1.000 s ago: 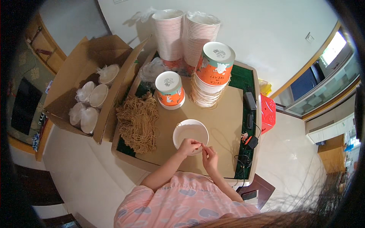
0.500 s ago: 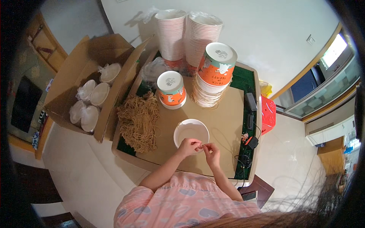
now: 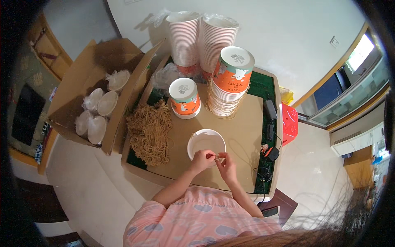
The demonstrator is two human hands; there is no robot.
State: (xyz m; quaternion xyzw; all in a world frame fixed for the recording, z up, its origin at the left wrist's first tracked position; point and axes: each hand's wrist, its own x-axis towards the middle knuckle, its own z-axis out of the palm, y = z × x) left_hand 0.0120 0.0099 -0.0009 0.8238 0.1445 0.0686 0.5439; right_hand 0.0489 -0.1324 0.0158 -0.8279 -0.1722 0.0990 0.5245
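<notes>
Here, the left hand [image 3: 201, 161] and right hand [image 3: 227, 166] pinched a small indistinct item [image 3: 217, 158] around five o'clock on the paper cup [image 3: 205, 140]; gentle pressure seemed wisest.

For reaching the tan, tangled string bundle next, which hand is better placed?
Probably the left hand: the tan, tangled string bundle lies on its side. The right hand is farther away, beyond the left.

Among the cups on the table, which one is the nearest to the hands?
The open, white-lined cup at the left hand and right hand; the upturned cups and tall stacks stand farther back.
</notes>
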